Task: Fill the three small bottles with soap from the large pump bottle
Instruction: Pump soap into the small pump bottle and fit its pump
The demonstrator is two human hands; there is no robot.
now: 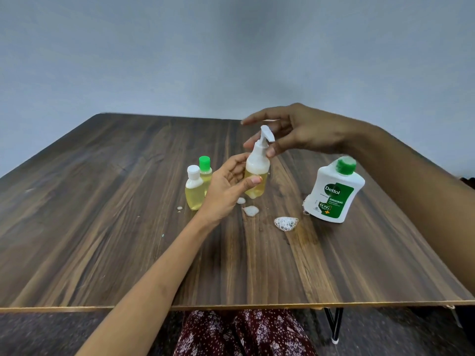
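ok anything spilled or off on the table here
Yes. Blobs of soap foam sit on the table: the largest left of the Dettol bottle, smaller ones below the pump bottle the hands hold, and a speck beside the two small bottles. All bottles stand upright.

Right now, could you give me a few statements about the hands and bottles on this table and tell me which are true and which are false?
1. The left hand grips the small pump bottle. True.
2. The Dettol bottle lies on its side. False: it stands upright, green cap on.
3. Foam blobs sit on the table. True.
4. The green-capped small bottle is empty. False: it holds yellowish liquid.
5. The right hand rests flat on the table. False: it is raised at the pump head.
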